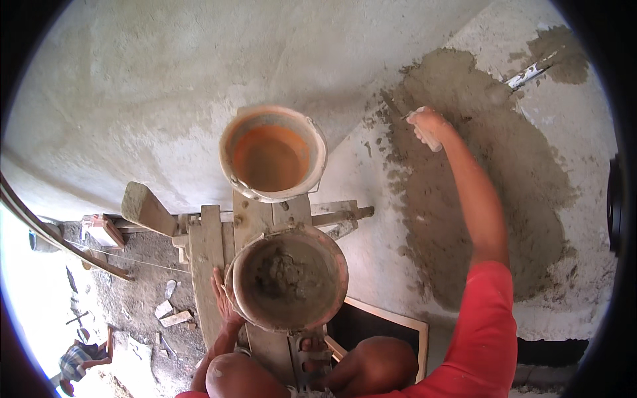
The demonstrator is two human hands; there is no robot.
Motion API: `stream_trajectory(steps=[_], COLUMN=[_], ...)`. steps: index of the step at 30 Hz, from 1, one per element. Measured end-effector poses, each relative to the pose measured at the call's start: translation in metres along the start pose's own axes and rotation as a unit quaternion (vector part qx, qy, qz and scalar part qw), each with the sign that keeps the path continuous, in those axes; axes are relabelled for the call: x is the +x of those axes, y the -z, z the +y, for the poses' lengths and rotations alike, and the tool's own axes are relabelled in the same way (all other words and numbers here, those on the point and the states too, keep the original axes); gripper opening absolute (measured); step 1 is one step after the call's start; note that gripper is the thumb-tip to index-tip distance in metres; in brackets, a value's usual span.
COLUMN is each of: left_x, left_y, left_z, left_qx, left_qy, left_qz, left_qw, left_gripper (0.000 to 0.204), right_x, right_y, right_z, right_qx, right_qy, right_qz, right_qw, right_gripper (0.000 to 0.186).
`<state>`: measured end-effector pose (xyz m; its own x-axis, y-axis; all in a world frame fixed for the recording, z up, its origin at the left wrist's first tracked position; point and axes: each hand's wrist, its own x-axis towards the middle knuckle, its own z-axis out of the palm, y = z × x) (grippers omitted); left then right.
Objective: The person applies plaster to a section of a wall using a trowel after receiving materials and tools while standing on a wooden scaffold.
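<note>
On the right, my right hand (430, 126) is closed around the handle of a trowel (391, 104). Its thin blade lies against the left edge of a wide patch of wet grey mortar (491, 159) on the wall. My left hand (227, 304) rests with fingers stretched out on a wooden plank (211, 265), right beside a bucket of mortar (240, 292); whether it touches the rim is hard to tell. Farther off, close to the wall, stands a second bucket (229, 149) with brownish liquid inside and orange inner walls.
Wooden boards (255, 215) form a raised platform under the buckets and my bent legs. An upright timber block (147, 209) sticks up at left. Far below lies rubble-strewn ground (146, 292), where another person (83, 358) is seen. A dark framed opening (378, 331) is beside my knee.
</note>
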<state>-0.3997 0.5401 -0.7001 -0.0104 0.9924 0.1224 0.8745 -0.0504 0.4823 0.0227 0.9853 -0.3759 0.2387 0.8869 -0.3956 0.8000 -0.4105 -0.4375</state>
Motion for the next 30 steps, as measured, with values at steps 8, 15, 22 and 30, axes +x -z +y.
stream_trajectory(steps=[8, 15, 22, 30], left_x=[-0.002, 0.004, 0.0, -0.003], left_y=[-0.005, 0.003, 0.006, 0.008], left_z=[-0.002, 0.009, 0.006, 0.006], left_qx=[0.023, -0.021, -0.022, -0.001], left_qy=[0.034, 0.038, 0.032, 0.01], left_qz=[-0.026, -0.018, 0.002, 0.015], left_qw=[0.999, 0.999, 0.999, 1.0], left_gripper=[0.08, 0.081, 0.08, 0.077], right_x=[0.013, -0.027, -0.095, -0.171], right_y=[0.071, 0.104, 0.129, 0.158], right_z=[-0.005, -0.014, -0.022, -0.041], right_qx=[0.051, 0.057, 0.05, -0.142], right_qy=[0.017, 0.013, 0.035, 0.042], right_qz=[0.123, 0.18, 0.216, 0.359], right_qw=[0.991, 0.982, 0.974, 0.922], right_gripper=[0.033, 0.028, 0.028, 0.032])
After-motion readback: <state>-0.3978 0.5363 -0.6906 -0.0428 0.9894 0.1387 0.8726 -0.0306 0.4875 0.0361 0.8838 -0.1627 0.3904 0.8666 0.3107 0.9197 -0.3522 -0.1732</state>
